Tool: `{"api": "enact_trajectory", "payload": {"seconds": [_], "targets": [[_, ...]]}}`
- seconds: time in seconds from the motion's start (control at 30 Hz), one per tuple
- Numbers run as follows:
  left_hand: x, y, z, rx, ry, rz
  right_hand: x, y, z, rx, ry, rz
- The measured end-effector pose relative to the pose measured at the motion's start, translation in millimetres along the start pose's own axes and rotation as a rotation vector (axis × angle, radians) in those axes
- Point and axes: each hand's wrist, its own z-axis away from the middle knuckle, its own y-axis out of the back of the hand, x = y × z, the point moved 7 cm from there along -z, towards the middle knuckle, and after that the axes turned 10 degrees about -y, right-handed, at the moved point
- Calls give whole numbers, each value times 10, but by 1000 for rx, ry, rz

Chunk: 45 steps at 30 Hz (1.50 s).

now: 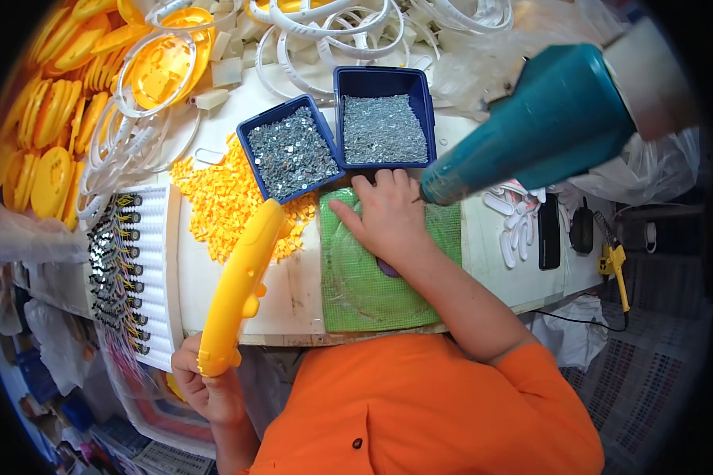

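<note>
My left hand (212, 388), low at the left beyond the table's front edge, is closed around the lower end of a long, curved yellow plastic shell (238, 293). The shell stands tilted, with small knobs along its right side. Over the green mesh mat (372, 309), my right hand (388, 210) is palm down with its fingers stretched and the thumb apart. Its fingertips reach the near edge of a blue bin of small screws (384, 131); no held thing shows. Close on its right is the narrow tip of a teal cone-shaped device (531, 119). Something purple (388, 267) shows under my right wrist.
Another blue bin (289, 150) holds small metal parts. Tiny yellow pieces (214, 206) are heaped left of it. White foam (154, 277) carries wired black parts. Yellow discs (55, 174) and white rings (325, 39) crowd the back. A phone-like black slab (549, 229) and yellow-handled tool (616, 269) are right.
</note>
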Motion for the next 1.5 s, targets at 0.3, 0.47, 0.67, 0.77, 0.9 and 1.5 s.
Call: {"api": "enact_trajectory", "payload": {"seconds": [0.3,0.47,0.67,0.77,0.9,1.5], "targets": [[33,-1,-20,14,-10,-116,9,108,3,2,64,-121],[24,-70,-31,-21,-7,-74,-23,59,-16,-14,64,-67],[-8,-73,-9,-22,6,-57,-23,18,-25,-33,41,-58],[-9,-73,-12,-26,7,-54,-23,20,-25,-58,44,-43],[2,-68,-10,-22,2,-55,6,29,6,-94,26,-56],[-44,-94,7,-7,48,-21,-63,-8,-33,-81,35,16]]}}
